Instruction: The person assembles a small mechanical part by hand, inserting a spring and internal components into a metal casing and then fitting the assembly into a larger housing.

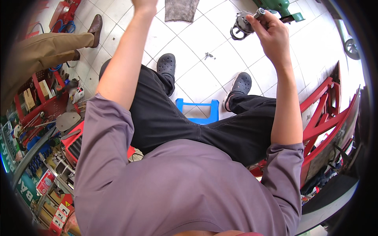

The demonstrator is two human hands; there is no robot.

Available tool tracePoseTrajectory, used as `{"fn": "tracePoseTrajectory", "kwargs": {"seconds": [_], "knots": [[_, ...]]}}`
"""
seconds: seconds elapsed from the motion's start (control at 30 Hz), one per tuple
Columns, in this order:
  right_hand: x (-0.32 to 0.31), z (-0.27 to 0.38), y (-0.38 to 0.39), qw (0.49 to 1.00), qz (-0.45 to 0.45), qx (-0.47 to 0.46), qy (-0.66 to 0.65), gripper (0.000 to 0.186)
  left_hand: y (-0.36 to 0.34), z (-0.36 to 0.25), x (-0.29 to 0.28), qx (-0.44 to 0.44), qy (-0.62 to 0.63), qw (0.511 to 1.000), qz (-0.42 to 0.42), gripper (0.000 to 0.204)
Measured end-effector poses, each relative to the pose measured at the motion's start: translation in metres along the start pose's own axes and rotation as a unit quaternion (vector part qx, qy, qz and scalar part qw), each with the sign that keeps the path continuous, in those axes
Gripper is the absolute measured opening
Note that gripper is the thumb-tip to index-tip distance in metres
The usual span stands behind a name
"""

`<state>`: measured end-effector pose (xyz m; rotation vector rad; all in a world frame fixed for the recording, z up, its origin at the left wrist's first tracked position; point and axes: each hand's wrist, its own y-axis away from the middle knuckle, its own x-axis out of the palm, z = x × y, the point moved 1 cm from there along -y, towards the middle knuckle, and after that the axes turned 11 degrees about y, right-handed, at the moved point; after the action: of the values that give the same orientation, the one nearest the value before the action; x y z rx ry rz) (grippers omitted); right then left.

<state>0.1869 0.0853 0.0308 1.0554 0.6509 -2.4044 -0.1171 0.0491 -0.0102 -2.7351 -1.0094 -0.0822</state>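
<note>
At the upper right, my right hand (272, 38) is closed on a dark metal mechanical part (242, 26). The part has a round body and an open ring on its lower left side. A silvery cylindrical piece (260, 13) shows by the fingertips; I cannot tell whether it is joined to the part. My left hand (145, 3) reaches past the top edge, so its fingers are cut off from view. Several small metal pieces, perhaps screws (210, 56), lie on the tiled floor between my shoes.
A blue plastic stool or frame (214, 112) is between my legs. A grey cloth or mat (181, 10) lies ahead; green machinery (279, 7) stands beyond my right hand. Red metal framing (323, 114) is at right. Tools and boxes crowd a red rack (47, 104) at left, near another person's leg (59, 45).
</note>
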Motion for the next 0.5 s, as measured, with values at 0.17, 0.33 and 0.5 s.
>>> {"fn": "tracePoseTrajectory", "kwargs": {"seconds": [0.17,0.33,0.5], "knots": [[0.001,0.004,0.0,1.0,0.005,0.002,0.006,0.022,0.065,-0.037,0.061,0.175,-0.146,0.929,0.291,0.018],[0.008,0.002,0.001,1.0,0.007,0.0,0.024,0.029,0.086,-0.039,0.075,0.137,-0.095,0.909,0.381,0.026],[0.013,0.012,0.003,0.999,0.019,-0.026,0.031,0.026,0.089,-0.035,0.074,0.148,-0.085,0.909,0.381,0.027]]}}
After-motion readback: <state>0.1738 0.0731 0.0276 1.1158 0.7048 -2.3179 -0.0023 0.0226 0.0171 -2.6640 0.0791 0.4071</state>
